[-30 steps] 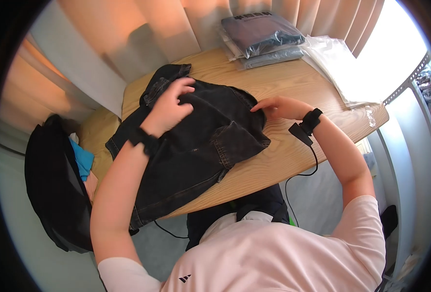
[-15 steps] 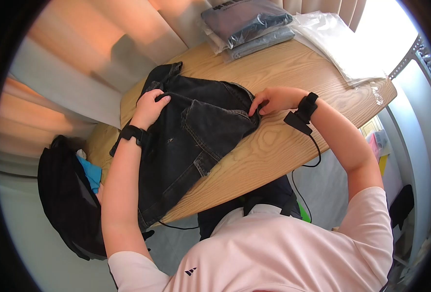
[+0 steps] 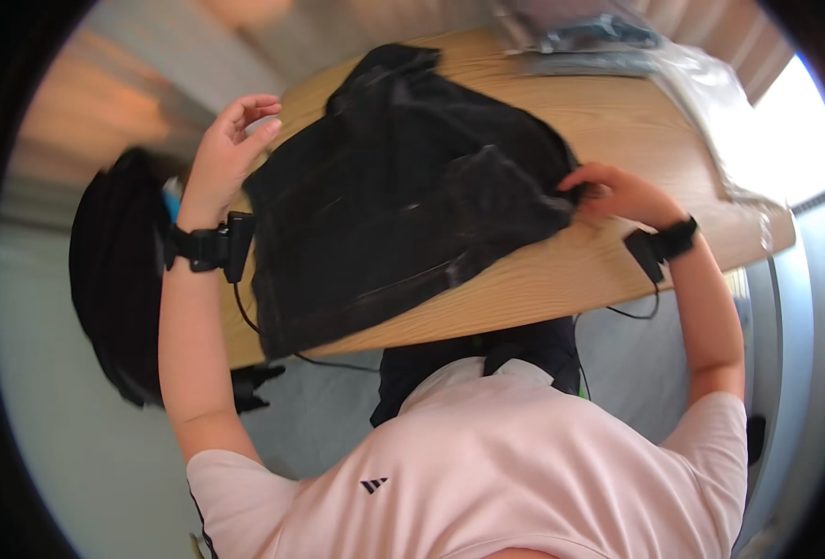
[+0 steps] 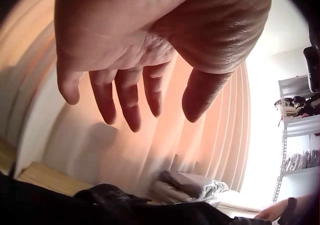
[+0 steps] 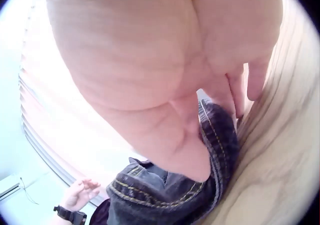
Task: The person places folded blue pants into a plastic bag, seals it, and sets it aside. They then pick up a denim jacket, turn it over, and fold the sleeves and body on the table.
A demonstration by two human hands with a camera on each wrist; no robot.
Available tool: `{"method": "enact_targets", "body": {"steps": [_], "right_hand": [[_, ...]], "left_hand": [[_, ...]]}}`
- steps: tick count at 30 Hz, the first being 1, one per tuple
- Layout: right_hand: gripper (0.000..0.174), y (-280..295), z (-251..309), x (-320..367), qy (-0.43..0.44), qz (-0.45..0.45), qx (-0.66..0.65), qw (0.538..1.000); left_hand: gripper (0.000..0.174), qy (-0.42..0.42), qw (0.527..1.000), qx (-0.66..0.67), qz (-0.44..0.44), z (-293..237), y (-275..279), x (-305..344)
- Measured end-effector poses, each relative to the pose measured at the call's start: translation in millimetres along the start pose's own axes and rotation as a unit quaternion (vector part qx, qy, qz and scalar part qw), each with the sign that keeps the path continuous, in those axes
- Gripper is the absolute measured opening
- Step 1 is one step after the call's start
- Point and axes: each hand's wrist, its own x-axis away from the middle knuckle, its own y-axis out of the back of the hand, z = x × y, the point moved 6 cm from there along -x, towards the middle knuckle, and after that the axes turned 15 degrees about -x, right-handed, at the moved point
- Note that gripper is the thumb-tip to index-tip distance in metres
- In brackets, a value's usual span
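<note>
Pinching a stitched edge of the black denim garment (image 3: pixel 385 205), the right hand (image 3: pixel 622 196) has its thumb and fingers closed on the cloth. The left hand (image 3: pixel 231 149) is open, fingers relaxed, raised near the garment's left side. The garment lies spread and creased on the light wood-grained worktop (image 3: pixel 561 121), reaching its near edge at the left. Folded clothes in clear plastic (image 3: pixel 585 37) lie by the far edge, beside whitish translucent plastic sheeting (image 3: pixel 710 102) towards the right corner.
</note>
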Motion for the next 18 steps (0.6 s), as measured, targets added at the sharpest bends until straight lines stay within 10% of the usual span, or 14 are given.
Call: {"method": "enact_targets", "body": {"steps": [8,18], "right_hand": [[0.030,0.0,-12.4,0.7,-0.047,-0.060,-0.036,0.996],[0.017,6.1,-22.0,-5.5,-0.053,-0.158,-0.030,0.986]], "left_hand": [[0.039,0.196,0.968,-0.131,0.089,117.2,21.6,138.5],[0.038,0.263,0.948,0.169,0.055,149.2,-14.2,181.4]]}}
